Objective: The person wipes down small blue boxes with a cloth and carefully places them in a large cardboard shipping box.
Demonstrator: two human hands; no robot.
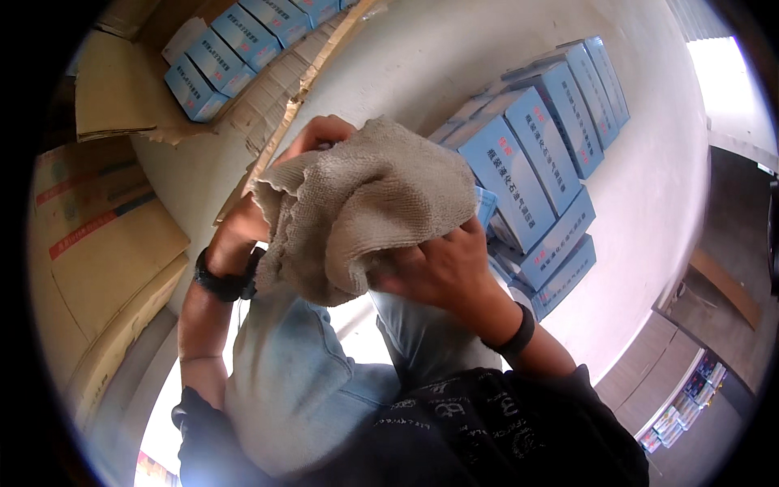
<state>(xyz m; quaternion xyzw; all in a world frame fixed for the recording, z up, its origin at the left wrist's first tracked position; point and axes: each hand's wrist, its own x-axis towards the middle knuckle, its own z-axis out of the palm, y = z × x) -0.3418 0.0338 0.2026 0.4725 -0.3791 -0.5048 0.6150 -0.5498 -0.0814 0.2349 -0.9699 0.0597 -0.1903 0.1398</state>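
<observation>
Cloth (365,203): grey-brown, bunched in thick folds, raised above pale blue jeans (284,381), between left hand (312,138) and right hand (446,264).
Cloth work: probably best done with firm, even pressure, one hand steadying and the other shifting the fabric; wise to keep loose corners gathered in, clear of the fingers, and to turn out a fresh fold when needed.
Under the folds: hidden from view; cannot tell whether wrapped around an object or simply bunched.
Right hand, on the cloth: closed on the lower right edge, fingers partly tucked beneath; fabric touching, spread upward and to the left of the knuckles.
Left hand, behind the cloth: mostly screened, fingers curled by the upper left edge; cannot tell whether gripping fabric or something beneath; folds lying in front, below and to the right of the visible fingers.
Wrists: black strap (217,282) on the left, dark wristband (519,329) on the right.
Blue boxes (519,162): stacked close together beyond the right hand, toward the upper right.
Open carton (109,93): at upper left, with more boxes of similar blue inside.
Brown carton (105,243): at far left, well apart from the cloth.
</observation>
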